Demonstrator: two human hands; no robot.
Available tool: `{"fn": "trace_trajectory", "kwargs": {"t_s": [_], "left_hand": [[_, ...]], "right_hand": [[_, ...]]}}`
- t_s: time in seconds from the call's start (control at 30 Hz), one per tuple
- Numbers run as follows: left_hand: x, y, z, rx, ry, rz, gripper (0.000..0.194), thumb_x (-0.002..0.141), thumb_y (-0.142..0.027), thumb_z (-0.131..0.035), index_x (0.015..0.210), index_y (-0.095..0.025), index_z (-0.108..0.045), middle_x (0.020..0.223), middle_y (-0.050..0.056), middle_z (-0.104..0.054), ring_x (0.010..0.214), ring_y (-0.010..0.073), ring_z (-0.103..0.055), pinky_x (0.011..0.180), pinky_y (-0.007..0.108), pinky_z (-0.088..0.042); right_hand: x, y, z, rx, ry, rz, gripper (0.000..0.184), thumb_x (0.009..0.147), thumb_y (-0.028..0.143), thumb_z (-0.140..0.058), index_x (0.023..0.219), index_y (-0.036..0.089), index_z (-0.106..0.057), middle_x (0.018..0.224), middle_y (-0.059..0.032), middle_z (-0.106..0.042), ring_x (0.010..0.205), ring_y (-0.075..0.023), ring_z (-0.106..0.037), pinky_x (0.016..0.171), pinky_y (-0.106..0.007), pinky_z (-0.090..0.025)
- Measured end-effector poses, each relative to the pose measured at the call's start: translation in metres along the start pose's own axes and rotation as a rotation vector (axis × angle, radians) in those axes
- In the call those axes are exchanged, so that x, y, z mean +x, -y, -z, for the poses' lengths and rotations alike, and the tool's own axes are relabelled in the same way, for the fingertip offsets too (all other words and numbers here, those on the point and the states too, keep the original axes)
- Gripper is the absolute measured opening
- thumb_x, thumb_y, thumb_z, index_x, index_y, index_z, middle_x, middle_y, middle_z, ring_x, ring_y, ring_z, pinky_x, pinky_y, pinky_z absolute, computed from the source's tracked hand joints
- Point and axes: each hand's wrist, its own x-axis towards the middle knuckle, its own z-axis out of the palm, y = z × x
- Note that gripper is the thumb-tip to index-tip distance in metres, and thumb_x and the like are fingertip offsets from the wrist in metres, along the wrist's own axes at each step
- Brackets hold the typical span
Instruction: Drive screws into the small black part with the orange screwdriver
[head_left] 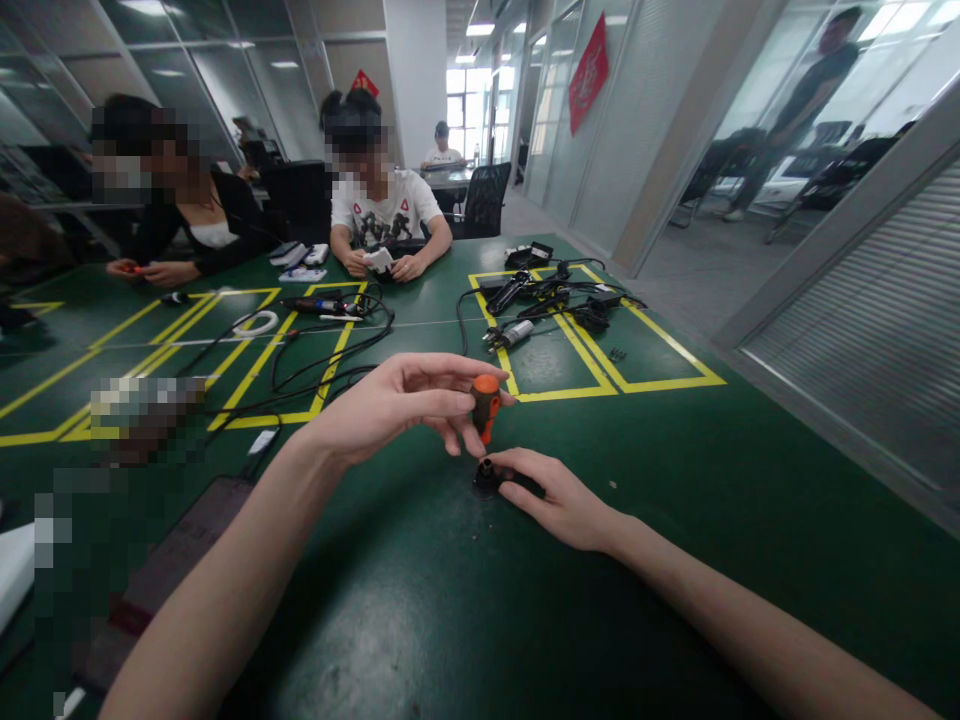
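My left hand (424, 395) has its thumb and fingers closed round the handle of a short orange-and-black screwdriver (486, 405). The screwdriver stands nearly upright, its lower end pointing down just above a small black part (486, 483) on the green table. From that part's top rises a short metal-looking stub. My right hand (551, 497) rests on the table with thumb and fingertips closed against the right side of the black part. Whether the screwdriver's tip touches the stub, I cannot make out.
The green table (712, 600) has yellow tape outlines. A tangle of black cables and tools (555, 295) lies at the back right, more cables and a white ring (256, 323) at the back left. A dark case (176, 560) lies left of my forearm. Two people sit across the table.
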Motion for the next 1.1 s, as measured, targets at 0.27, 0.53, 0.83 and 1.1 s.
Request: {"fn": "trace_trajectory", "kwargs": {"t_s": [0.27, 0.53, 0.83, 1.1], "left_hand": [[0.0006, -0.0012, -0.0025, 0.032, 0.0, -0.032, 0.031, 0.08, -0.02, -0.086, 0.108, -0.013, -0.075, 0.084, 0.003, -0.076, 0.063, 0.012, -0.07, 0.058, 0.02, -0.056], [0.0005, 0.0002, -0.0015, 0.023, -0.044, -0.035, 0.037, 0.078, -0.019, -0.088, 0.097, -0.016, -0.057, 0.109, 0.01, -0.079, 0.053, 0.0065, -0.065, 0.048, 0.017, -0.051], [0.0005, 0.0012, -0.0015, -0.01, -0.02, -0.017, 0.034, 0.084, -0.017, -0.08, 0.118, -0.013, -0.074, 0.087, 0.003, -0.073, 0.057, 0.0088, -0.067, 0.051, 0.018, -0.054], [0.0018, 0.0033, 0.003, -0.123, 0.063, -0.034, 0.029, 0.088, -0.011, -0.069, 0.116, -0.014, -0.079, 0.115, 0.014, -0.08, 0.066, 0.0152, -0.076, 0.063, 0.025, -0.062]], "right_hand": [[-0.0004, -0.0005, -0.0001, -0.009, -0.002, 0.005, 0.033, 0.107, 0.037, -0.051, 0.13, 0.018, -0.066, 0.124, -0.0141, -0.075, 0.113, -0.0252, -0.072, 0.1, -0.043, -0.058], [-0.0008, -0.0009, 0.0005, -0.007, 0.011, 0.0, 0.036, 0.108, 0.039, -0.049, 0.132, 0.018, -0.065, 0.125, -0.0145, -0.074, 0.115, -0.0257, -0.071, 0.103, -0.044, -0.057], [-0.0013, -0.003, -0.0011, -0.004, 0.003, -0.001, 0.035, 0.108, 0.038, -0.05, 0.132, 0.018, -0.064, 0.124, -0.014, -0.075, 0.113, -0.0248, -0.071, 0.102, -0.043, -0.056], [-0.0001, -0.0002, -0.0009, 0.0, -0.009, 0.01, 0.033, 0.107, 0.038, -0.05, 0.129, 0.019, -0.067, 0.124, -0.0138, -0.075, 0.112, -0.0247, -0.071, 0.099, -0.042, -0.058]]}}
